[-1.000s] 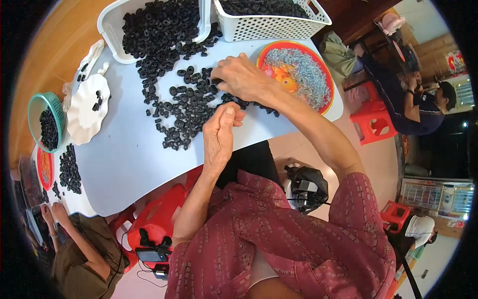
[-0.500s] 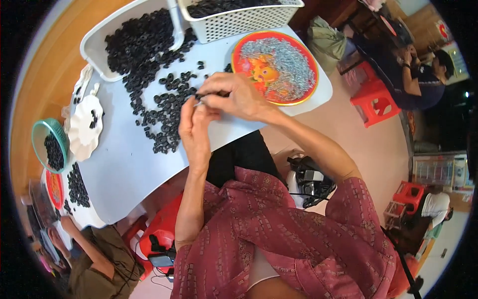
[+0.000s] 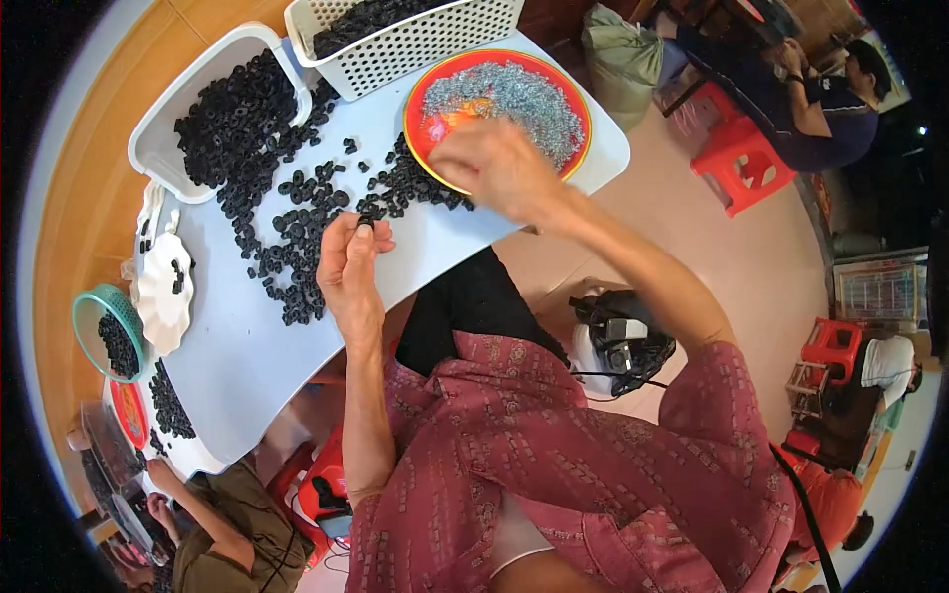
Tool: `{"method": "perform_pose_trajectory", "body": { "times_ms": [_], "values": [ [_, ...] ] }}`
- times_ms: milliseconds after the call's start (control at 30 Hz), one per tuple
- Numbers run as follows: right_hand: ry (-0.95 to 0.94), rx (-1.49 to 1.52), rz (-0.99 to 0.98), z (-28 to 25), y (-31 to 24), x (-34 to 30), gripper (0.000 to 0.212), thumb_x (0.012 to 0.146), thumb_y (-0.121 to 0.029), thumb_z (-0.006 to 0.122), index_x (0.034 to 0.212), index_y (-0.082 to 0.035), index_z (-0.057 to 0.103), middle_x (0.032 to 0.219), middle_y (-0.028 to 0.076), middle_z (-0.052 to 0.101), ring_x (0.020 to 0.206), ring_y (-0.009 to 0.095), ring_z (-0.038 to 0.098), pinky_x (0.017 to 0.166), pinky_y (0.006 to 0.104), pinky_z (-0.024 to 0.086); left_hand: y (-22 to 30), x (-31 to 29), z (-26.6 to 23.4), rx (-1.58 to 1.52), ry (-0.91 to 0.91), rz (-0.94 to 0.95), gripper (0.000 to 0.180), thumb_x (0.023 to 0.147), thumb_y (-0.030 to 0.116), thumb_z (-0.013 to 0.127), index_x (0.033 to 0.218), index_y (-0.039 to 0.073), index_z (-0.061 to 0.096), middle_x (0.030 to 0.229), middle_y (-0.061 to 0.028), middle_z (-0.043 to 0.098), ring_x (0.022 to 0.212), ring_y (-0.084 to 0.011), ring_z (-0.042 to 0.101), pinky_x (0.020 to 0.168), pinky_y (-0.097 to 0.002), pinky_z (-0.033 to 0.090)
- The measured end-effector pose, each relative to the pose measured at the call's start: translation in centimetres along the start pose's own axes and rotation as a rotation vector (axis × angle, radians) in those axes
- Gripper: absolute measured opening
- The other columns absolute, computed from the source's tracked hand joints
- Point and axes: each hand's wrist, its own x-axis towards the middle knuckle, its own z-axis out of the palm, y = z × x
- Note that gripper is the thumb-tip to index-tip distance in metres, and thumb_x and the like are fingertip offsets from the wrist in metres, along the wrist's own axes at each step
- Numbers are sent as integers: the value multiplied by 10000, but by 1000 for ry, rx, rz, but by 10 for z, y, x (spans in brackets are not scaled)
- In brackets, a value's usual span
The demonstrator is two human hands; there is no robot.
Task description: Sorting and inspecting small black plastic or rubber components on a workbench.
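Observation:
My left hand (image 3: 352,272) is closed, pinching a small black plastic piece (image 3: 366,222) between thumb and fingers just above the near edge of the table. Blurred by motion, my right hand (image 3: 499,170) is over the near side of a round red tray (image 3: 585,111) with a yellow rim; whether its fingers hold anything does not show. A heap of small silvery metal pieces (image 3: 524,99) covers much of that tray. Loose black pieces (image 3: 304,232), many of them ring-shaped, lie scattered beyond and beside my left hand, and more lie against the tray's left side.
A white tub (image 3: 148,148) tipped with black pieces spilling out stands at the far left, beside a white perforated basket (image 3: 415,59). Further left are a white scalloped dish (image 3: 163,306) and a green basket (image 3: 84,331). A co-worker's arm (image 3: 203,514) reaches in at the lower left.
My hands have come apart: the right moved from the left hand to over the red tray, uncovering black pieces. The left keeps its pinch on the black piece. The whole view has shifted somewhat.

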Motion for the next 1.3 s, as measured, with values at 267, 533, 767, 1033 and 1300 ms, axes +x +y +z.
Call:
{"method": "perform_pose_trajectory", "body": {
  "times_ms": [267,533,767,1033,1300],
  "values": [
    [-349,-191,144,-7,24,7,113,726,-97,644,810,-23,662,721,152,638,703,327,629,670,416,498,0,1,1,167,-50,20,238,915,127,569,1093,-26,607,896,-106,666,768,-143,603,740,-286,496],
    [-131,15,173,2,18,13,91,703,-60,644,781,-14,643,675,144,639,586,275,626,575,358,500,-2,0,-2,169,-82,12,248,914,130,571,1106,-23,604,890,-115,675,738,-139,604,725,-279,498],
    [22,683,403,39,-33,17,135,818,-64,660,925,20,665,757,-27,622,667,18,528,594,187,441,2,0,1,114,-121,-3,256,920,114,555,1125,-34,597,888,-101,665,751,-142,612,719,-273,504],
    [114,849,463,65,-53,14,94,842,-45,643,903,24,663,732,-5,615,631,21,530,550,183,442,0,1,-2,49,-106,-10,300,929,117,545,1171,-61,558,897,-92,646,772,-134,605,723,-273,498],
    [185,819,345,78,-41,7,79,823,24,628,901,37,626,746,25,619,613,47,558,550,201,464,2,3,-2,4,-114,-68,285,930,113,541,1154,-62,565,892,-89,639,775,-131,603,712,-272,501]
  ]
}}
